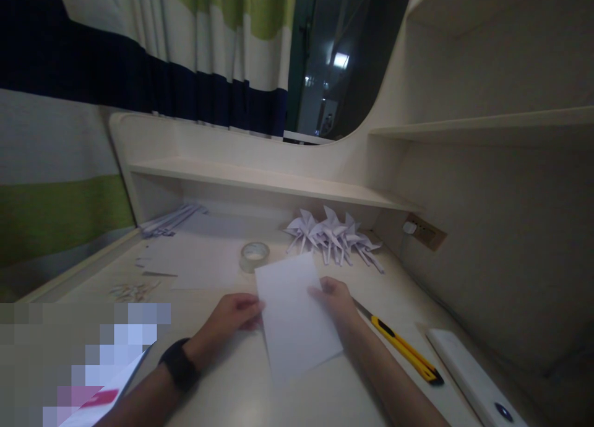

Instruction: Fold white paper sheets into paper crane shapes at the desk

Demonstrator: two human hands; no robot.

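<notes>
A white sheet of paper (297, 319) lies on the pale desk (241, 390) right in front of me. My left hand (232, 319) grips its left edge, fingers curled onto the paper; a dark watch sits on that wrist. My right hand (336, 300) pinches the sheet's right edge near its upper corner. Both hands are closed on the paper.
A roll of clear tape (254, 255) stands behind the sheet. Several folded paper pinwheels (334, 235) lie at the back right. A yellow utility knife (403, 349) and a white flat object (473, 377) lie to the right. Paper strips (169, 221) and scraps (134, 289) sit left.
</notes>
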